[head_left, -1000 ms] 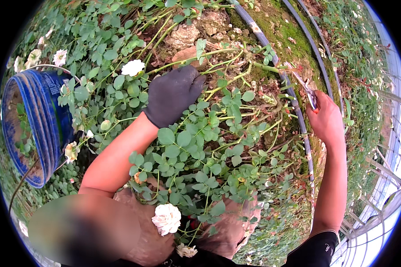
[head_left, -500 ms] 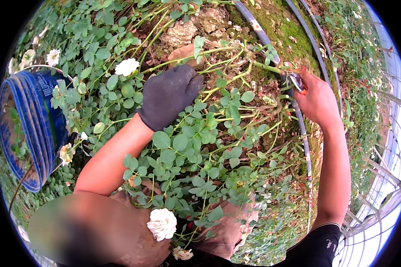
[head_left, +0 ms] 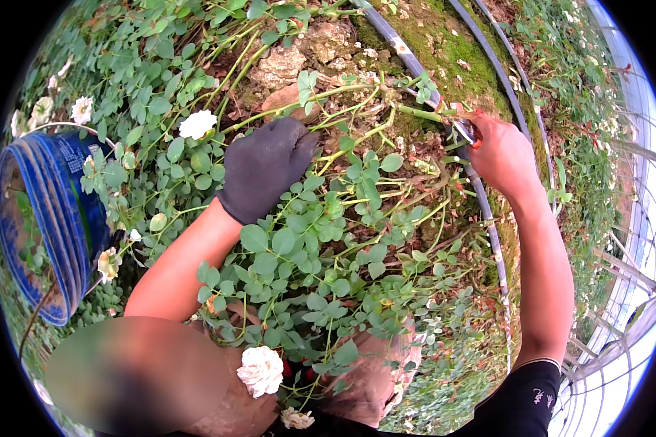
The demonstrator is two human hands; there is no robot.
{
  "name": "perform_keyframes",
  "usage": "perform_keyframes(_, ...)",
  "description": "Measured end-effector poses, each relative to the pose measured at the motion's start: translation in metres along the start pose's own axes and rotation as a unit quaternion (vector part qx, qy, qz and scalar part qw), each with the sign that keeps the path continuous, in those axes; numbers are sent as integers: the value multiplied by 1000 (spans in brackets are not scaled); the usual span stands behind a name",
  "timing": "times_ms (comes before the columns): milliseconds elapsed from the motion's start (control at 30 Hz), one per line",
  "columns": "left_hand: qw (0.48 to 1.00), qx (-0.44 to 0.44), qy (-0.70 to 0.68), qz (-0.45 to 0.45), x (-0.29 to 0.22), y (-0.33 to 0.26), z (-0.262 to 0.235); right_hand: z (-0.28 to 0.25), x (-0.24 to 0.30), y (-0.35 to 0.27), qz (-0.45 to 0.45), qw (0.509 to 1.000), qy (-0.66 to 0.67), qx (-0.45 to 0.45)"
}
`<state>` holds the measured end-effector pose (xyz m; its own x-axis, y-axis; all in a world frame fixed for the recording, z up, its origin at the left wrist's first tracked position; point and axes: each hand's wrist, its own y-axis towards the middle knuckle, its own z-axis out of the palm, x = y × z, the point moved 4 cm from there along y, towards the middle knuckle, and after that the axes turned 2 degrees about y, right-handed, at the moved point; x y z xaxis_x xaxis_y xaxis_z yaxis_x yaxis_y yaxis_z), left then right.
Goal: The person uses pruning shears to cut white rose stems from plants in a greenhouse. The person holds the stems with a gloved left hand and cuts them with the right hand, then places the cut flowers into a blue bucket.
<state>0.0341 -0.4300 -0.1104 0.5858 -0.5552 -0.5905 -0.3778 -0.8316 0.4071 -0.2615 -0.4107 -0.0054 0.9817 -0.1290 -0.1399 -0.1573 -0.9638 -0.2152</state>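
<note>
My left hand (head_left: 264, 169), in a dark grey glove, is closed among the rose stems (head_left: 341, 149). Its fingers curl around a stem, though the grip itself is mostly hidden under the glove. To the right, my bare right hand (head_left: 504, 154) is wrapped around a small pair of pruning shears (head_left: 465, 132), of which a bit of metal and an orange-red part show. The shears are beside the end of a thick green rose cane (head_left: 420, 113), close to a grey hose; I cannot tell whether the blades touch the cane.
A blue ribbed bucket (head_left: 71, 218) lies tipped at the left among leaves. Grey irrigation hoses (head_left: 486, 200) run along the mossy soil (head_left: 455, 47). White roses (head_left: 261, 371) bloom nearby. Leafy branches cross before my legs. Greenhouse framing (head_left: 627, 280) stands at far right.
The whole view has shifted slightly, so bush, hose and hands sit a little farther left and, at the left, lower. Both hands keep nearly the same hold and place on the plant.
</note>
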Motion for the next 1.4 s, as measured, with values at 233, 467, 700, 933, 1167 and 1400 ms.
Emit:
perform_keyframes(233, 1000, 13, -2, -12, -1, 2, 3, -33, -38, 4, 13, 995, 74, -72)
perform_keyframes(467, 998, 47, 42, -25, 0, -5, 4, -28, -23, 15, -117, 993, -18, -25)
perform_keyframes(700, 1000, 17, 16, -17, -2, -6, 6, -22, -16, 21, -151, 987, -9, -52)
perform_keyframes(933, 1000, 2, 20, 1, -4, -5, 3, -22, 8, 39, -217, 973, -3, -82)
perform_keyframes(1167, 999, -4, 33, 4, -2, -7, 6, -19, 17, 39, -113, 994, 7, 6)
perform_keyframes(1400, 1000, 1, 21, 4, -2, -6, 6, -7, -65, 11, -33, 991, 22, -124)
